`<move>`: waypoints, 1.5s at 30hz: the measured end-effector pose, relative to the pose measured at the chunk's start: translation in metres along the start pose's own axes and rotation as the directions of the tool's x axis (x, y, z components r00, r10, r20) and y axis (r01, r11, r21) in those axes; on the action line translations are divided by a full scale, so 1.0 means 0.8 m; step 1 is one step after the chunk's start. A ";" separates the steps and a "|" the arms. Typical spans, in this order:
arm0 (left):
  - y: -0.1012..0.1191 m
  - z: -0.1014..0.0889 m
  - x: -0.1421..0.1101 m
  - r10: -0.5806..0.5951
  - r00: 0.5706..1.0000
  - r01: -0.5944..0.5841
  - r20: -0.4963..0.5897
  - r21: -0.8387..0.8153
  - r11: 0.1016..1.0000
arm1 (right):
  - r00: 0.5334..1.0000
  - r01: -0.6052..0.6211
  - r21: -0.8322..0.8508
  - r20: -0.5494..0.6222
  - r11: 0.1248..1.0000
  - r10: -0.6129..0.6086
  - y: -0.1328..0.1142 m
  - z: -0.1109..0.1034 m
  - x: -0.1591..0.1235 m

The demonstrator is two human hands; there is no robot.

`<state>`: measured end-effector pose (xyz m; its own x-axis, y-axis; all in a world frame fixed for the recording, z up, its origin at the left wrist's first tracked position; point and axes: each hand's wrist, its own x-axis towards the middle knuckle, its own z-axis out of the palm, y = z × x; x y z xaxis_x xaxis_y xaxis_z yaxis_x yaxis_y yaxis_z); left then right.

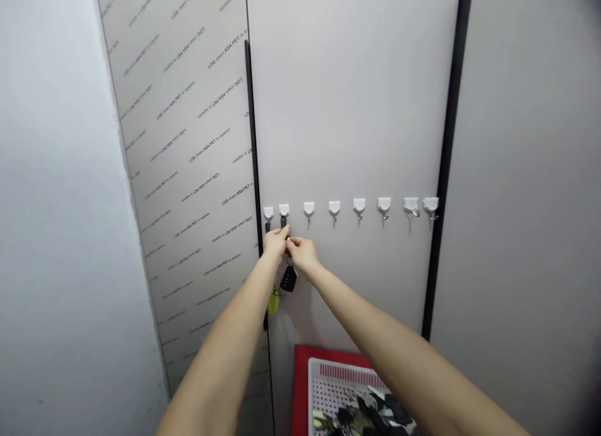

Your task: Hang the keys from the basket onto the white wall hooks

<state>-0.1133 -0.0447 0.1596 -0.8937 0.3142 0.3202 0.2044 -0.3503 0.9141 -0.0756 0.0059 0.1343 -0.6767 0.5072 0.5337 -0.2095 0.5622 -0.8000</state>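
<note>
My left hand [276, 242] is closed around a short black strap [283, 221] just under the second white hook [284, 210] from the left. Touching it, my right hand [303, 253] pinches at the lower part of the same strap, though the exact grip is hidden by the fingers. Below my fingers dangles a black car key fob [288, 279] on a ring. A yellow-green tag [273, 302] hangs lower left, beside the fob. Another black strap [268, 227] hangs from the leftmost white hook [268, 212], partly behind my left hand.
Several more white hooks [334, 207] run in a row to the right along the pale panel [352, 110]. Dark vertical handle strips [448, 141] edge it. Below, a white perforated basket [315, 386] full of jumbled keys and straps rests on a red surface [300, 379].
</note>
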 end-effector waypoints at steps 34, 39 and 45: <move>-0.232 -0.009 -0.229 -0.482 0.738 -0.350 0.472 0.879 0.325 | 0.826 0.012 -0.709 0.404 0.705 0.393 0.203 -0.163 -0.240; -0.230 -0.009 -0.214 -0.459 0.765 -0.236 0.452 0.860 0.453 | 0.782 0.065 -0.619 0.519 0.783 0.345 0.190 -0.151 -0.242; -0.241 -0.008 -0.233 -0.466 0.685 -0.416 0.560 0.826 0.380 | 0.745 0.222 -0.792 0.514 0.569 0.426 0.176 -0.115 -0.246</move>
<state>0.0115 -0.0413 -0.0778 -0.4839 0.8725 -0.0673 0.7797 0.4649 0.4194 0.0929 0.0457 -0.0579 -0.9559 0.2813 -0.0840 0.2899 0.9496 -0.1193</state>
